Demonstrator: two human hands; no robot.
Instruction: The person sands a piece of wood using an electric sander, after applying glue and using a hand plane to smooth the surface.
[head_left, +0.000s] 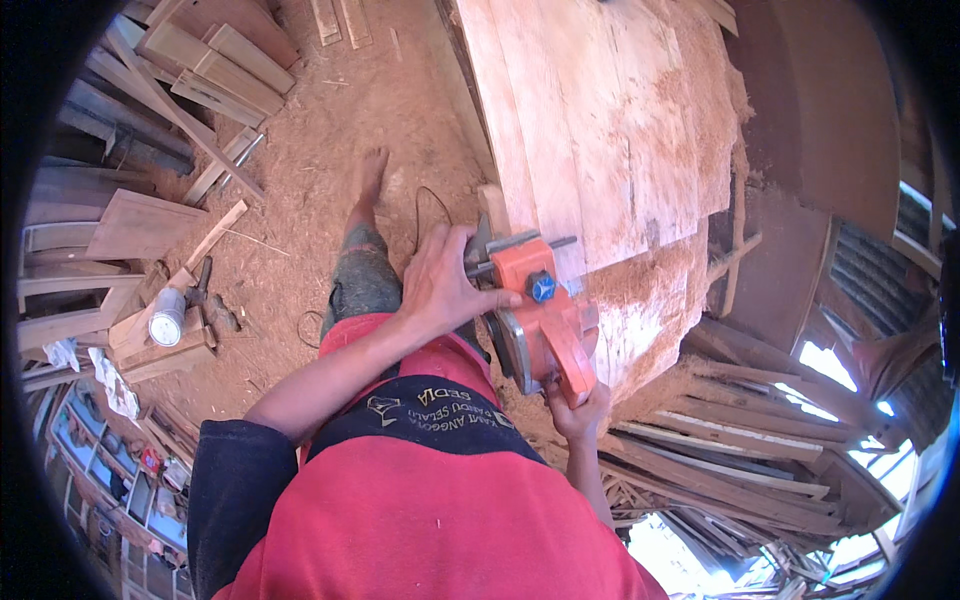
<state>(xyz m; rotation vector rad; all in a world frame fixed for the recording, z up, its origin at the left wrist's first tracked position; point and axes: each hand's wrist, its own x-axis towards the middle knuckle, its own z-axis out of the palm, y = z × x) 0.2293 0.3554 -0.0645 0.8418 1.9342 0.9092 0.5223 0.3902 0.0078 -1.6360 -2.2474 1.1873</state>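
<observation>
An orange electric hand planer [548, 325] with a blue knob on top is held tilted in front of my body, at the near left edge of a wide wooden panel. My left hand [440, 278] grips its front and side, the thumb lying on the orange body near the knob and the fingers partly hidden behind the tool. Around the rear handle my right hand [582, 408] is closed. A dark rod sticks out across the planer's front. The panel of joined pale boards [560, 120] carries heaps of wood shavings, thickest along its right side.
Sawdust covers the floor [300, 130], where my bare foot [370, 170] stands. A dark cord [432, 190] loops near my leg. Stacked boards [215, 60], a white cylindrical can [168, 318] and a hammer lie left. Long timber strips [720, 450] pile up at the lower right.
</observation>
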